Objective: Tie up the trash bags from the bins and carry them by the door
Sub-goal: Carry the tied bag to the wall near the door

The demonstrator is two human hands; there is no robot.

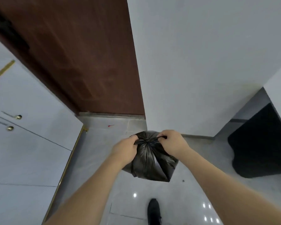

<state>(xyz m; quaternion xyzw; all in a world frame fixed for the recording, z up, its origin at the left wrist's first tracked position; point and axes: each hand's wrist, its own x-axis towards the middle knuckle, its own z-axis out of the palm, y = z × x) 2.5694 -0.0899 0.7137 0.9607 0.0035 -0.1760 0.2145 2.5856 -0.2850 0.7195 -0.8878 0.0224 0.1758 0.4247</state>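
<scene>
A black trash bag (150, 161) hangs in front of me above the grey tile floor, its top gathered into a knot. My left hand (126, 149) grips the left tail of the knot. My right hand (173, 142) pinches the right tail. Both tails are pulled sideways, away from each other. The brown wooden door (81, 54) stands just beyond the bag, its threshold (110, 115) a short way ahead.
White cabinets with gold knobs (18, 117) and gold trim line the left side. A white wall (201, 62) rises on the right. A black bin or bag (263, 143) sits at the right by a recess. My dark shoe (154, 211) is on the tiles below.
</scene>
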